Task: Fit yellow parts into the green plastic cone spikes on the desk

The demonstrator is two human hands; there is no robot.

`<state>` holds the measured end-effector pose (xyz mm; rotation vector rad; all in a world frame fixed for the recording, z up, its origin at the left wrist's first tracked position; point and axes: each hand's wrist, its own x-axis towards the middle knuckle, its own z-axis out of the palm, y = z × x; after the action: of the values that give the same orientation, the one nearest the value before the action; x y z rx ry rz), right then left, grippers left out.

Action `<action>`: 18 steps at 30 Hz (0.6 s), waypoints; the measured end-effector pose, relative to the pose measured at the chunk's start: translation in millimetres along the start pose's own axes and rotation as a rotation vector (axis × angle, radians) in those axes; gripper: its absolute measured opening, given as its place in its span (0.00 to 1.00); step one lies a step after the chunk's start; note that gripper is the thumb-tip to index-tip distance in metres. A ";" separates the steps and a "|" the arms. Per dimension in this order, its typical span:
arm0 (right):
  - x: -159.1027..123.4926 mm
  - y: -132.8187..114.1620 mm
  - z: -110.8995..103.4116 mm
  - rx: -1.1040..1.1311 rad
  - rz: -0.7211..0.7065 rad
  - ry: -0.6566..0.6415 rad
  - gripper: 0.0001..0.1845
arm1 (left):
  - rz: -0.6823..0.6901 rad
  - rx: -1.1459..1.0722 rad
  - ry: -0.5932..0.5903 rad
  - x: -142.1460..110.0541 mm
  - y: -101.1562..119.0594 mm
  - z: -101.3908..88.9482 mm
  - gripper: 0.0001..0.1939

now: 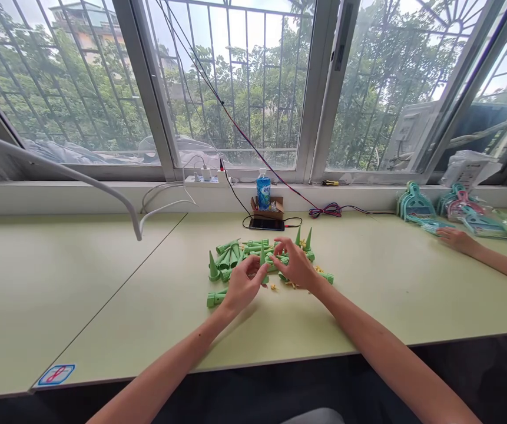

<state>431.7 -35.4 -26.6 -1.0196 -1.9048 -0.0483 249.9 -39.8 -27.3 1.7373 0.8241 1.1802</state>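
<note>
My left hand [248, 281] is closed around a green plastic cone-shaped spike [262, 257], which stands upright with its tip pointing up. Just to the right, my right hand [295, 265] is raised with curled fingers close to the spike; whether its fingertips pinch a small part is too small to make out. Around both hands lies a pile of similar green spikes [231, 254], some upright, others on their sides. A small yellow piece [274, 287] rests on the table between my hands, and more yellow pieces [319, 270] show among the green ones.
Behind the pile lie a dark phone [266, 224] on a cable and a small cardboard box [275, 207] with a blue bottle [263, 189]. At right, another person's hand [456, 240] touches teal brush-like items [416, 203]. A white curved bar [80, 174] overhangs the left side.
</note>
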 end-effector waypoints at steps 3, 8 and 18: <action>0.2 -1.2 0.1 -0.062 -0.089 -0.133 0.02 | 0.060 0.079 0.094 -1.1 3.9 -1.1 0.14; 0.1 -9.7 -2.1 -0.105 -0.188 -0.400 0.06 | 0.139 0.194 0.104 -4.1 8.1 -1.1 0.11; -2.0 -10.1 -1.6 -0.108 -0.181 -0.524 0.07 | 0.253 0.383 0.096 -5.8 3.2 1.0 0.07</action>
<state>426.6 -43.9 -23.5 -0.9931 -2.4925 0.0134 249.1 -46.5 -26.8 2.1598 0.9568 1.3459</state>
